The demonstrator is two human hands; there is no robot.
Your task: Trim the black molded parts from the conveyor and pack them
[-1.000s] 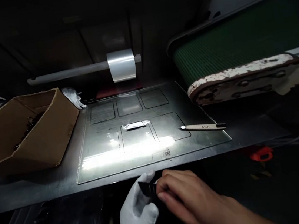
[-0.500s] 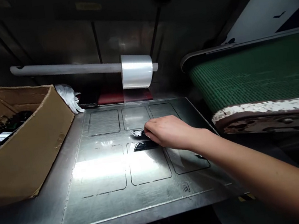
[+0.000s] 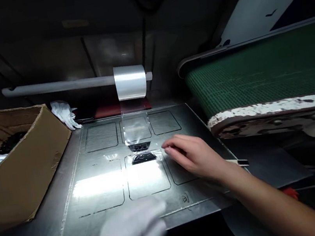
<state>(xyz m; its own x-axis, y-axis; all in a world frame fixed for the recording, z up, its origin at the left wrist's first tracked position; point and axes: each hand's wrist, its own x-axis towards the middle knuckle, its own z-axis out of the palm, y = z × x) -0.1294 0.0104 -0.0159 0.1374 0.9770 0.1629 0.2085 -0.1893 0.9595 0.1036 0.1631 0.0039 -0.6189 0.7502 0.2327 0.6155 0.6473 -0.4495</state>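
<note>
Two small black plastic parts lie one in front of the other on the metal plate point(image 3: 109, 231). The rear part point(image 3: 139, 147) shows its ribbed side, at the lower end of a clear film strip point(image 3: 136, 127); the front part point(image 3: 144, 157) looks smooth and glossy. My right hand point(image 3: 195, 153), bare, is just right of them, thumb and forefinger a little apart with nothing between them. In a white glove, my left hand point(image 3: 129, 230) is at the plate's near edge, blurred, its thumb apart from the fingers, and nothing shows in it.
The film comes from a roll point(image 3: 130, 82) on a white bar point(image 3: 61, 86). At left stands a cardboard box point(image 3: 41, 155) of black parts, with a white glove point(image 3: 64, 114) behind it. A green conveyor belt point(image 3: 257, 75) fills the right. A light-and-black handle point(image 3: 238, 162) lies by my right wrist.
My right hand has let go of the rear black part and drawn back to the right. My gloved left hand has come into view from below. The view has shifted.
</note>
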